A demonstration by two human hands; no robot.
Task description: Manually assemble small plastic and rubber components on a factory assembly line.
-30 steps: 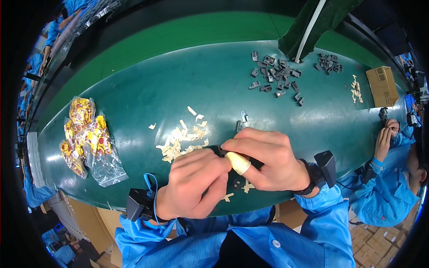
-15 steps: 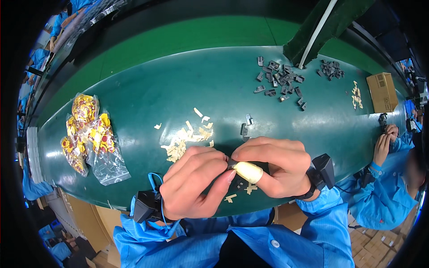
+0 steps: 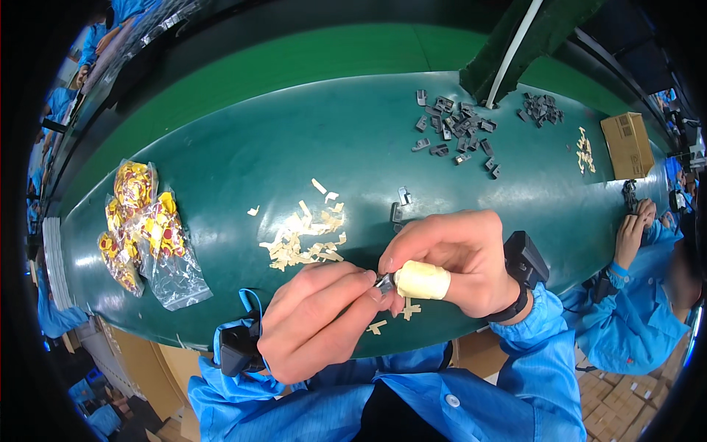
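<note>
A small dark grey plastic part [image 3: 384, 281] is pinched between the fingertips of both hands, above the near edge of the green table; mostly hidden.

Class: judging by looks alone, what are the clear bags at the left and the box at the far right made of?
Clear bags: thin glossy plastic film, apparently; see-through, crinkled, catching light over yellow contents. Box: probably cardboard; matte brown faces, folded flaps.
</note>
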